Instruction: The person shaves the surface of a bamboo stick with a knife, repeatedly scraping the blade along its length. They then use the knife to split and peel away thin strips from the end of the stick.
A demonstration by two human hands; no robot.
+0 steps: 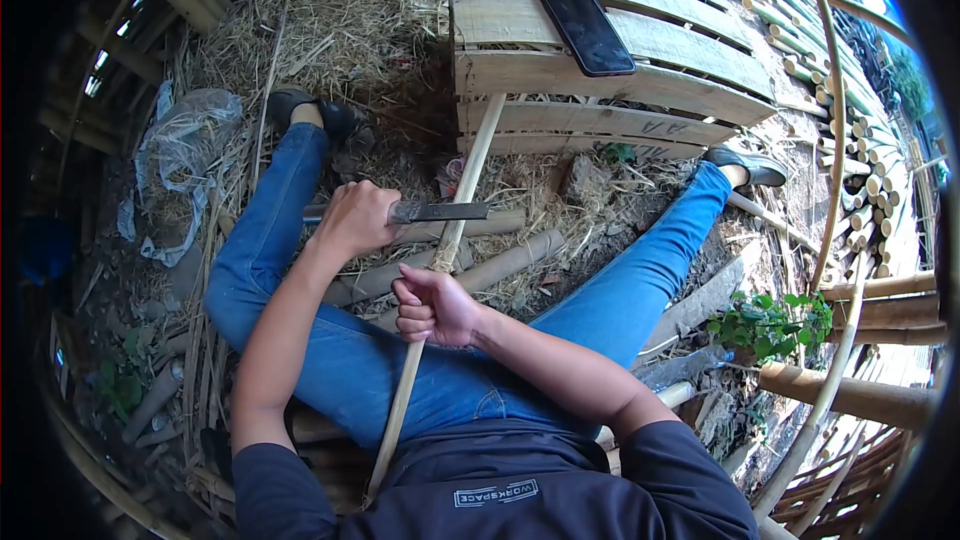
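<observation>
My left hand (355,220) is closed round the handle of a knife. The dark, flat knife blade (440,212) points to the right and lies across a long pale bamboo stick (476,165). My right hand (436,308) grips that stick just below the blade, fingers curled round it. The stick runs at a slant from the slatted wooden crate (600,80) down between my legs to my waist. Its upper end meets the crate's near side. A knot with rough, frayed fibres shows on the stick between the blade and my right hand.
A black phone (588,32) lies on the crate. Cut bamboo pieces (510,258) and straw (350,20) cover the ground between my legs. A clear plastic bag (190,140) is at the left. Stacked bamboo poles (865,190) and a green plant (770,327) are on the right.
</observation>
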